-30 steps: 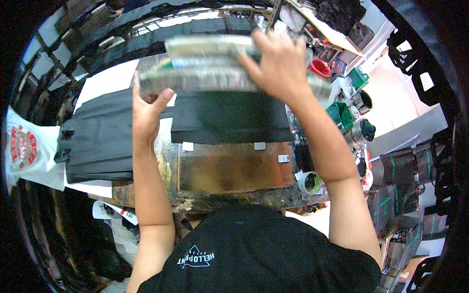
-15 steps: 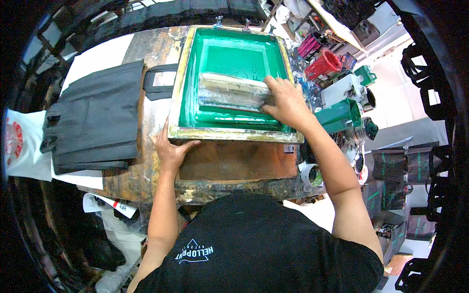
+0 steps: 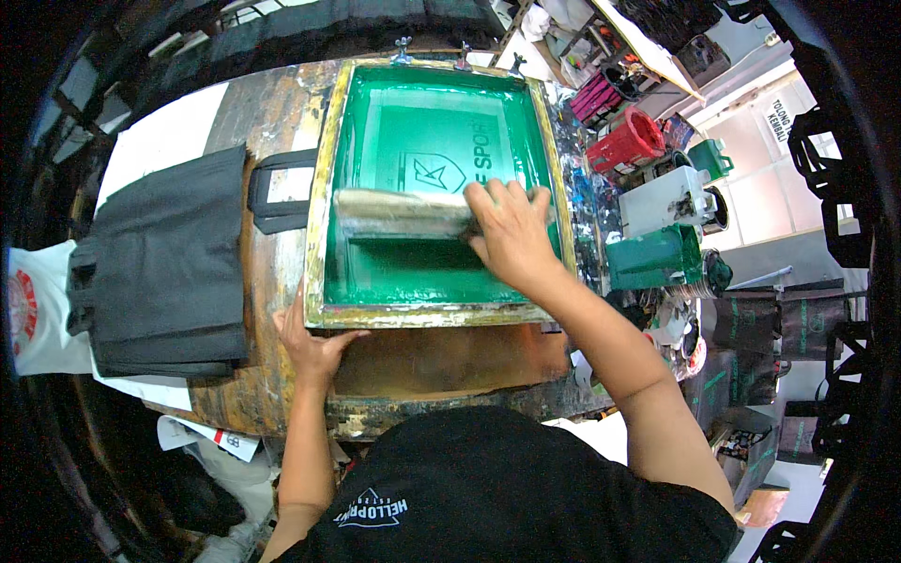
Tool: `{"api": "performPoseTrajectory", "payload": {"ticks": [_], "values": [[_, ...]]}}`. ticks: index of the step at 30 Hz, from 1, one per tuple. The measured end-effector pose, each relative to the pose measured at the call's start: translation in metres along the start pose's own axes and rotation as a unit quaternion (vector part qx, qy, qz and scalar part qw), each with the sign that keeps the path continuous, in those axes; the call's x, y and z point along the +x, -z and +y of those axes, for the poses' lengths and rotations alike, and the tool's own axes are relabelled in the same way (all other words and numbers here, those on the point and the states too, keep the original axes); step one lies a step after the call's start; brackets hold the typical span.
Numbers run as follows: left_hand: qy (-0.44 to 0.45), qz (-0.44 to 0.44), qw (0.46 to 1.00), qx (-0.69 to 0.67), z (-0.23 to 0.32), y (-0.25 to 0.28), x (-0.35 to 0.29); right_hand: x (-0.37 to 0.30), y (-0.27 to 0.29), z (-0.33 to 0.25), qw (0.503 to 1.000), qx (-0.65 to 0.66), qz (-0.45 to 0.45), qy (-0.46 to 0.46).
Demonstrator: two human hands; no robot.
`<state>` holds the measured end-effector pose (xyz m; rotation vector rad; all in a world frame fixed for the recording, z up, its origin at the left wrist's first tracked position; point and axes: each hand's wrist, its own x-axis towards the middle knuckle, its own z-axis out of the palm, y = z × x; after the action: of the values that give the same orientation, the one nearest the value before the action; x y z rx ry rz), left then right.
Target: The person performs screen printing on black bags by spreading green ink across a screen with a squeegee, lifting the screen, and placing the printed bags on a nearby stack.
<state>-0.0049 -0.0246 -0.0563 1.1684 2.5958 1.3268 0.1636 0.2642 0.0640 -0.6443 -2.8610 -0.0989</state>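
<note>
Green ink covers the mesh of a screen-printing frame with worn, yellowish wooden edges. My right hand grips the right end of a squeegee, which lies crosswise over the inked mesh. Its left end comes close to the frame's left side. Beyond the blade a shield emblem and some lettering show in the mesh. At the frame's near left corner rests my left hand, thumb and fingers spread around the corner. What lies beneath the frame is hidden, apart from a brown board along its near edge.
Stacked black fabric bags lie on the left of the stained table. A bag's black handle shows beside the frame. Clamps stand at its far edge. To the right are a red tub, green container and white container.
The view has shifted, so the frame sits lower in it. The squeegee's tilt has changed and its broad face shows less. More of the emblem and lettering is visible. My left hand stays at the corner.
</note>
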Motion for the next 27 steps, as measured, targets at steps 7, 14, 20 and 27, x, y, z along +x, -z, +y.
{"api": "performPoseTrajectory", "payload": {"ticks": [7,14,20,27], "values": [[-0.025,0.01,1.0,0.009,0.001,0.0,0.001,0.113,-0.042,0.08,0.999,-0.002,-0.037,-0.034],[-0.039,0.032,0.998,0.03,-0.005,-0.001,-0.005,0.22,-0.075,0.144,0.998,0.001,-0.056,-0.024],[-0.059,-0.02,0.987,0.146,-0.002,0.008,0.001,0.25,-0.076,0.161,0.995,0.012,-0.097,-0.022],[-0.089,-0.028,0.982,0.166,0.049,0.026,0.043,0.218,-0.07,0.148,0.996,-0.033,0.083,-0.014]]}}
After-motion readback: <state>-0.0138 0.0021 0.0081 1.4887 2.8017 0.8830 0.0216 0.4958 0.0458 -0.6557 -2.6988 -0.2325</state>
